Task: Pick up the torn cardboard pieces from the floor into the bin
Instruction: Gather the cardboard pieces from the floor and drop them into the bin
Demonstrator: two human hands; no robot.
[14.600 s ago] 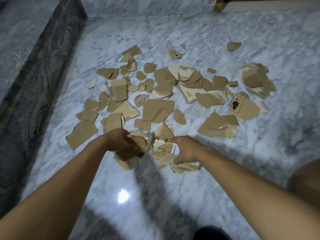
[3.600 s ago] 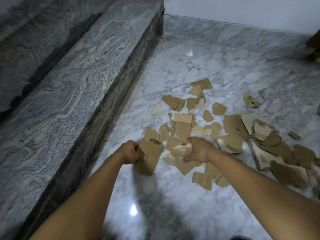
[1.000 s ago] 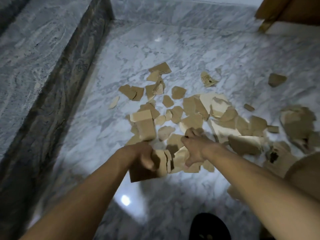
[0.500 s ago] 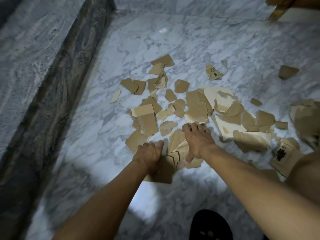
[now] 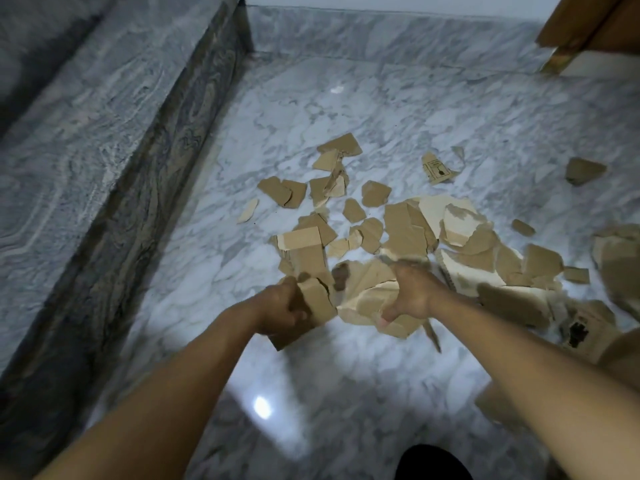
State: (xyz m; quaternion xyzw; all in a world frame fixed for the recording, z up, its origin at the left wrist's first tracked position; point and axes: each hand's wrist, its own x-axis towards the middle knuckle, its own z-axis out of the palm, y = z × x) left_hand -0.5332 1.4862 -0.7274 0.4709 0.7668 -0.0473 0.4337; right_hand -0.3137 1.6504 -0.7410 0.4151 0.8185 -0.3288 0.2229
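Observation:
Several torn brown cardboard pieces (image 5: pixel 405 233) lie scattered over the white marble floor (image 5: pixel 381 98), from the middle out to the right edge. My left hand (image 5: pixel 280 308) grips a stack of brown cardboard pieces (image 5: pixel 317 299) just above the floor. Beside it my right hand (image 5: pixel 412 292) grips a bunch of larger pale cardboard pieces (image 5: pixel 367 296). The two bundles touch each other between my hands. One piece with black print (image 5: pixel 438 169) lies farther back. No bin is in view.
A grey granite step (image 5: pixel 86 150) runs along the left side, with a dark riser (image 5: pixel 145 220) down to the floor. A marble skirting (image 5: pixel 398 32) closes the back. A wooden door or frame (image 5: pixel 595 22) stands at the top right. A dark shoe tip (image 5: pixel 433 462) shows at the bottom.
Both hands have closed round the pieces they were pressing on the floor and lifted the bundles up off it. The camera has tilted up slightly.

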